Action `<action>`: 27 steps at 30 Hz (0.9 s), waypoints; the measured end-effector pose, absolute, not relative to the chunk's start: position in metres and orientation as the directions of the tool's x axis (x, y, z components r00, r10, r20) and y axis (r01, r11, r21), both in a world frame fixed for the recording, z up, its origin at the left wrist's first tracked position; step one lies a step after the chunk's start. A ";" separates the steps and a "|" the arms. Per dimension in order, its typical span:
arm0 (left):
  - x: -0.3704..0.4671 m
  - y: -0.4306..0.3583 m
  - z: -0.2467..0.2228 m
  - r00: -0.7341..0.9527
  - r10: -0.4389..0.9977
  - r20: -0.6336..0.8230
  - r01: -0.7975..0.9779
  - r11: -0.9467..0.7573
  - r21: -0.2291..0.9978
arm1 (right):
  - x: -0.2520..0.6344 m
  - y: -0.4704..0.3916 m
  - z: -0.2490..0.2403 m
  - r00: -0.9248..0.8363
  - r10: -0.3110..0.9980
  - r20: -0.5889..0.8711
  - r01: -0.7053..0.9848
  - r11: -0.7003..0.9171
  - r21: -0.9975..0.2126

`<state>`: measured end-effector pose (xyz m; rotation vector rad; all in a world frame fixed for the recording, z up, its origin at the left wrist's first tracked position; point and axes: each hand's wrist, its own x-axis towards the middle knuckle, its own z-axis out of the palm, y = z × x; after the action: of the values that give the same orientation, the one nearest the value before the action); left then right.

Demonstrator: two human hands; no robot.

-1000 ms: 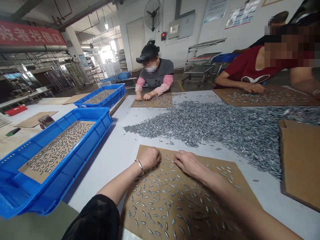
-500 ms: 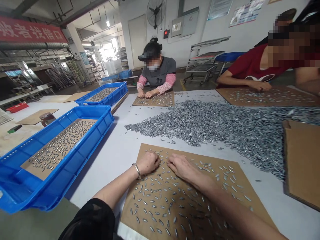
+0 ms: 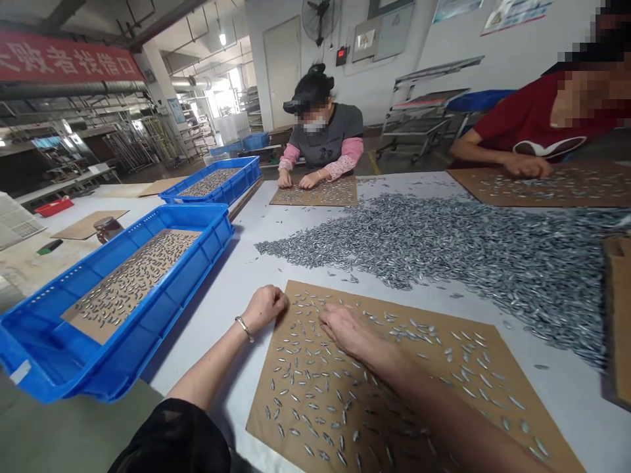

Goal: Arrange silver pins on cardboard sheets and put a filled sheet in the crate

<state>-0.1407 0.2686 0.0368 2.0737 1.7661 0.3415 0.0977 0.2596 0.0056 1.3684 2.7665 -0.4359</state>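
In front of me a brown cardboard sheet [image 3: 414, 387] lies at an angle on the white table, with many small silvery spindle-shaped metal pieces [image 3: 328, 439] spread over it. At the sheet's upper left edge is my left hand [image 3: 266, 307], a bangle on its wrist and its fingers curled together. My right hand [image 3: 344, 328] rests low over the sheet among the pieces, its fingers bent and closed, tips pointing left. Whatever either hand may hold is hidden by the fingers.
A large heap of the same metal pieces [image 3: 444, 243] spreads beyond the sheet. Left stands a blue tray [image 3: 197, 259] holding a covered sheet; another blue tray [image 3: 249, 174] is behind it. A cardboard stack [image 3: 616, 322] borders the right. Two people work at sheets opposite.
My left hand has moved left, from over the pieces to the sheet's left edge. My right hand has shifted slightly left across the sheet. The view has turned a little left.
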 end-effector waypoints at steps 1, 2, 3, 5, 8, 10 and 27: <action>-0.146 0.266 0.032 0.152 0.987 -0.060 0.885 -0.108 0.454 | 0.097 0.260 0.003 -0.622 0.771 -0.135 0.777 0.586 -0.230; -0.152 0.263 0.028 0.128 0.990 -0.053 0.882 -0.089 0.462 | 0.097 0.260 0.000 -0.633 0.765 -0.119 0.767 0.598 -0.232; -0.156 0.261 0.024 0.106 0.993 -0.048 0.880 -0.071 0.470 | 0.097 0.260 -0.003 -0.646 0.757 -0.100 0.753 0.611 -0.242; -0.164 0.259 0.016 0.075 0.996 -0.044 0.872 -0.044 0.487 | 0.098 0.259 -0.009 -0.673 0.738 -0.058 0.722 0.637 -0.271; -0.171 0.257 0.007 0.060 0.998 -0.030 0.859 -0.037 0.510 | 0.102 0.259 -0.012 -0.701 0.712 -0.043 0.683 0.652 -0.328; -0.173 0.255 0.003 0.060 0.998 -0.013 0.852 -0.044 0.522 | 0.109 0.262 -0.008 -0.698 0.716 -0.035 0.665 0.628 -0.404; -0.167 0.210 0.037 0.308 0.928 -0.209 0.780 -0.121 0.614 | 0.313 0.194 -0.026 -0.336 0.941 0.034 0.808 0.306 -0.503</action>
<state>-0.1669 0.2096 0.0372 1.9388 1.5119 0.2972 0.3126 0.1937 -0.0260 1.9437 2.7838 -0.7158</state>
